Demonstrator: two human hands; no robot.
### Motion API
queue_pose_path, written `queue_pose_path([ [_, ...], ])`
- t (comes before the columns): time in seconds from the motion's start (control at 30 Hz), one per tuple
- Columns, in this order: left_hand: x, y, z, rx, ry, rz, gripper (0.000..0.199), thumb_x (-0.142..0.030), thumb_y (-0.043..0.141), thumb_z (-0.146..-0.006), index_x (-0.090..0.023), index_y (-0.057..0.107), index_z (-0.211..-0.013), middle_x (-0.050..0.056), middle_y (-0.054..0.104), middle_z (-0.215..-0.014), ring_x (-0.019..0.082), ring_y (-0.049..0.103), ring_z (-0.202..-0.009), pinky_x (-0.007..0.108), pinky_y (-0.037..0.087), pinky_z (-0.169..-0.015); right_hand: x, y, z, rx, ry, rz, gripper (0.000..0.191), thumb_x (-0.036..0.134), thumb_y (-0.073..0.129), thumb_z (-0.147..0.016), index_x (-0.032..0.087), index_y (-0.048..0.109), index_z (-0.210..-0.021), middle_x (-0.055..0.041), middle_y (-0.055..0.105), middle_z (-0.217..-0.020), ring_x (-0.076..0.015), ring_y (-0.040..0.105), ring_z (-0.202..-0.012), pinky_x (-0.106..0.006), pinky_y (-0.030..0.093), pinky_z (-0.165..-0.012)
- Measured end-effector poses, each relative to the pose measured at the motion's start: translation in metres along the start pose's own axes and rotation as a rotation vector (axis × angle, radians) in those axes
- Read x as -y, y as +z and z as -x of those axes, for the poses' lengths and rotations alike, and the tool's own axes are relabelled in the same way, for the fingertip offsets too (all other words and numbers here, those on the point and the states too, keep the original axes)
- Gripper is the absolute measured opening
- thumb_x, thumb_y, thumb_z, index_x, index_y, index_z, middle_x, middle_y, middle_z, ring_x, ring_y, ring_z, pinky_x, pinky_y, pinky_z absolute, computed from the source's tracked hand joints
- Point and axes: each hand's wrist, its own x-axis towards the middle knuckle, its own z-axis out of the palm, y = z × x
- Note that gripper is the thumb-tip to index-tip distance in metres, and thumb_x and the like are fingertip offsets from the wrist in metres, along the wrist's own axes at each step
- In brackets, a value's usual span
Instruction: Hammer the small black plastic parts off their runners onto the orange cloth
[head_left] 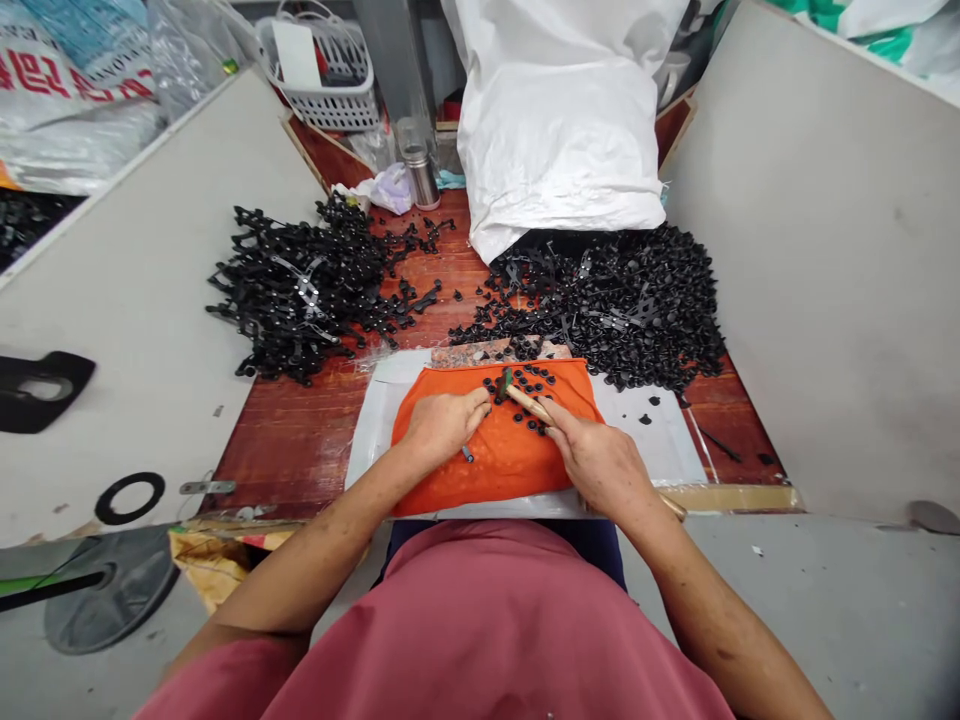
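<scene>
My right hand (600,460) is wrapped round the wooden handle of a small hammer (529,402). The dark hammer head, with some green on it, is over the far part of an orange cloth (480,475). Close to the hammer head, on the left, my left hand (446,425) is closed, fingertips pinched together by a small black part. What it holds is mostly hidden; a short grey rod end (467,454) shows just below the palm. Several round black parts (534,388) lie on the cloth around the hammer.
Behind the cloth are a heap of black linked pieces (300,290) on the left and a pile of small black parts (637,300) on the right. A white sack (562,120) leans over that pile. Grey panels (817,230) flank the red-brown table (292,450). A metal flask (421,178) stands behind.
</scene>
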Motion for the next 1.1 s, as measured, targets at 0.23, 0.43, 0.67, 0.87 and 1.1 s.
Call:
queue_pose_path([
  [0.23, 0.011, -0.007, 0.003, -0.065, -0.120, 0.177, 0.032, -0.035, 0.025, -0.109, -0.023, 0.053, -0.116, 0.007, 0.076, -0.094, 0.024, 0.072, -0.092, 0.030, 0.044, -0.076, -0.015, 0.001, 0.024, -0.094, 0.037, -0.243, 0.053, 0.030, 0.042, -0.107, 0.037, 0.041, -0.160, -0.0033, 0.080, -0.110, -0.0226, 0.077, -0.082, -0.032, 0.058, -0.072],
  [0.43, -0.001, -0.006, 0.002, -0.046, -0.164, 0.204, 0.026, -0.033, 0.028, -0.109, -0.023, 0.052, -0.113, 0.007, 0.075, -0.096, 0.023, 0.072, -0.093, 0.030, 0.044, -0.078, -0.023, 0.017, 0.049, -0.136, 0.086, -0.349, 0.049, 0.031, 0.045, -0.106, 0.033, 0.049, -0.155, -0.0043, 0.079, -0.119, -0.0240, 0.078, -0.094, -0.034, 0.061, -0.081],
  [0.67, -0.006, -0.002, 0.000, -0.031, -0.147, 0.197, 0.027, -0.035, 0.028, -0.109, -0.023, 0.052, -0.112, 0.008, 0.075, -0.098, 0.025, 0.073, -0.093, 0.030, 0.043, -0.076, -0.031, 0.029, 0.062, -0.118, 0.129, -0.341, 0.048, 0.031, 0.044, -0.107, 0.033, 0.050, -0.155, -0.0037, 0.079, -0.119, -0.0244, 0.078, -0.099, -0.034, 0.061, -0.082],
  [0.87, -0.010, 0.001, -0.001, -0.007, -0.147, 0.114, 0.030, -0.037, 0.025, -0.109, -0.022, 0.051, -0.117, 0.009, 0.076, -0.101, 0.025, 0.073, -0.094, 0.031, 0.045, -0.076, -0.030, 0.029, 0.061, -0.138, 0.125, -0.364, 0.048, 0.030, 0.045, -0.106, 0.032, 0.051, -0.154, -0.0041, 0.079, -0.117, -0.0250, 0.078, -0.098, -0.035, 0.061, -0.082],
  [1.1, -0.014, 0.001, -0.001, 0.018, -0.164, 0.007, 0.037, -0.041, 0.022, -0.109, -0.022, 0.050, -0.122, 0.011, 0.077, -0.096, 0.029, 0.075, -0.092, 0.034, 0.047, -0.075, -0.023, 0.026, 0.057, -0.133, 0.102, -0.345, 0.049, 0.031, 0.045, -0.106, 0.032, 0.050, -0.154, -0.0042, 0.080, -0.112, -0.0240, 0.078, -0.091, -0.034, 0.061, -0.078],
])
